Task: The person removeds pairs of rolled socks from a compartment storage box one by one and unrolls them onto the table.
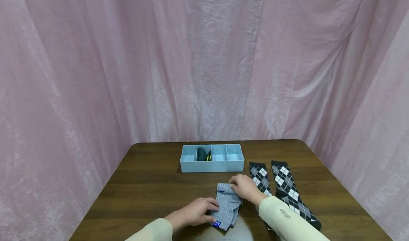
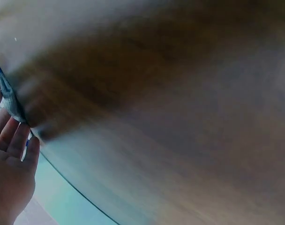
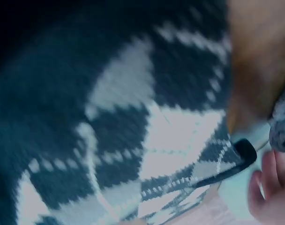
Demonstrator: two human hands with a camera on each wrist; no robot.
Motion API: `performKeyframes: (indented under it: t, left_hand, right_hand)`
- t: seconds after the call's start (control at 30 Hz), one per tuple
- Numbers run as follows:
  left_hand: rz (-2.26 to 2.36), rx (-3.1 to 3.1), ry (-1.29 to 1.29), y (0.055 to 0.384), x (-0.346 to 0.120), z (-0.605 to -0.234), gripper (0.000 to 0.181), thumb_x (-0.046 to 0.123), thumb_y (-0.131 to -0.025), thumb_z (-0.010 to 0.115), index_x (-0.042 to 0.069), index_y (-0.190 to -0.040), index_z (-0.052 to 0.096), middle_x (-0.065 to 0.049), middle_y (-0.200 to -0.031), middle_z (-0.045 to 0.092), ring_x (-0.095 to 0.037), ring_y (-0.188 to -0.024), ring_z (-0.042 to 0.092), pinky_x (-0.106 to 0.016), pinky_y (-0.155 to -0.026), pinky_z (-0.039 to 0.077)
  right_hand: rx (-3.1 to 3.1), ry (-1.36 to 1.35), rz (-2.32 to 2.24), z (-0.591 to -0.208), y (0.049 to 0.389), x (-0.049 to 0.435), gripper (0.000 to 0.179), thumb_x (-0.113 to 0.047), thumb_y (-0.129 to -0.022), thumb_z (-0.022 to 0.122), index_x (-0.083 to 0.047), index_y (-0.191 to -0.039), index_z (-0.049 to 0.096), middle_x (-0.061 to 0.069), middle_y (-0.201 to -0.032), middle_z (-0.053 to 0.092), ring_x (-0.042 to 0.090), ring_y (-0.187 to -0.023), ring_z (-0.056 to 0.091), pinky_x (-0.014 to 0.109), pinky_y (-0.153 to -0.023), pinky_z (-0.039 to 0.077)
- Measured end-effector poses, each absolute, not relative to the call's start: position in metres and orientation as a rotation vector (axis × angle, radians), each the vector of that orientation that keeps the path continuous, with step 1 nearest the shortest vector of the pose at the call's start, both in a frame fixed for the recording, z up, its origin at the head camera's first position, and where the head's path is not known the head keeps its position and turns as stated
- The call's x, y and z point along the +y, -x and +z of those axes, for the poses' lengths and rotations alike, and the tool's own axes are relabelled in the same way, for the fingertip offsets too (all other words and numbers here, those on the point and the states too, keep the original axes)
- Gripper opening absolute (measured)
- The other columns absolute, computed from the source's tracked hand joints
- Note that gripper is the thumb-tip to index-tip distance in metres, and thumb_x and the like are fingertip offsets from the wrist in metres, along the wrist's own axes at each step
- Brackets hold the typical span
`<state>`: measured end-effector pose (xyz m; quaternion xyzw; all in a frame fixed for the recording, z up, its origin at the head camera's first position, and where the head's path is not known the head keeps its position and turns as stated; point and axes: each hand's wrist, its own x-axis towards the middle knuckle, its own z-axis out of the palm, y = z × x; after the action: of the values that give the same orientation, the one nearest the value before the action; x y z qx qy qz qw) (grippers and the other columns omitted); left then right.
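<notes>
A folded pair of grey socks [image 1: 226, 205] with thin light stripes and a blue label [image 1: 216, 224] lies on the table between the two hands. My left hand [image 1: 196, 211] is at its left edge, thumb near the label and fingers extended against the fabric. In the left wrist view, the left hand [image 2: 11, 164] has its fingers touching the sock edge [image 2: 11, 101]. At the upper right corner, my right hand [image 1: 245, 188] pinches the socks. The right wrist view shows the right hand's fingers [image 3: 269, 183] beside a rolled grey fold [image 3: 282, 133].
Two black, grey and white argyle socks, one left [image 1: 260, 177] and one right [image 1: 289, 187], lie at the right, partly under the right forearm. A light blue divided box [image 1: 212, 167] stands behind, with a dark green bundle [image 1: 202, 155] in one compartment. Pink curtains [image 1: 204, 63] surround the wooden table [image 1: 143, 187].
</notes>
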<state>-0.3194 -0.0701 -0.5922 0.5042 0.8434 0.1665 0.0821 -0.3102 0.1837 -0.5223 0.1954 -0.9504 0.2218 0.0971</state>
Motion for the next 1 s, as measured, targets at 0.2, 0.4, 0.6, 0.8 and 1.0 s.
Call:
performKeyframes:
  t: [0.2,0.4,0.6,0.8,1.0]
  left_hand:
    - [0.523,2.485,-1.498,0.330,-0.072,-0.607,0.044,0.051,-0.095,0.062,0.025,-0.130,0.067,0.013,-0.134,0.055,-0.004,-0.122,0.052,-0.029,-0.098,0.047]
    - [0.503,2.513,-1.494,0.324,-0.071,-0.599,0.044,0.046,-0.095,0.064,0.021,-0.131,0.067,0.009,-0.134,0.056,-0.007,-0.122,0.052,-0.031,-0.100,0.046]
    - [0.527,2.485,-1.475,0.328,-0.073,-0.602,0.045,0.051,-0.095,0.061,0.025,-0.131,0.066,0.012,-0.135,0.055,-0.005,-0.122,0.052,-0.032,-0.099,0.047]
    - [0.513,2.502,-1.494,0.329,-0.074,-0.605,0.046,0.052,-0.096,0.059,0.024,-0.131,0.066,0.013,-0.135,0.055,-0.005,-0.123,0.051,-0.032,-0.099,0.046]
    - [0.500,2.510,-1.502,0.326,-0.072,-0.601,0.044,0.049,-0.097,0.060,0.023,-0.131,0.066,0.011,-0.135,0.055,-0.006,-0.122,0.052,-0.031,-0.099,0.046]
  right_hand:
    - [-2.613,-0.727,0.449,-0.526,0.301,0.184,0.001,-0.013,-0.087,0.075,-0.014,-0.086,0.075,-0.005,-0.088,0.063,0.017,-0.085,0.059,0.039,-0.076,0.049]
    - [-2.494,-1.004,0.200,-0.524,0.290,0.188,0.007,-0.016,-0.091,0.070,-0.015,-0.093,0.077,-0.004,-0.091,0.063,0.015,-0.084,0.058,0.032,-0.070,0.046]
    - [-2.590,-1.043,0.108,-0.524,0.289,0.188,0.020,-0.020,-0.095,0.065,-0.012,-0.110,0.075,0.001,-0.104,0.065,0.019,-0.095,0.060,0.038,-0.079,0.050]
    - [-2.747,-0.965,0.023,-0.523,0.298,0.183,0.034,-0.026,-0.099,0.058,-0.007,-0.126,0.067,0.008,-0.119,0.062,0.025,-0.108,0.059,0.046,-0.089,0.049]
    - [-2.831,-0.909,0.055,-0.523,0.310,0.181,0.037,-0.023,-0.100,0.057,-0.002,-0.130,0.063,0.011,-0.121,0.060,0.028,-0.112,0.057,0.048,-0.091,0.048]
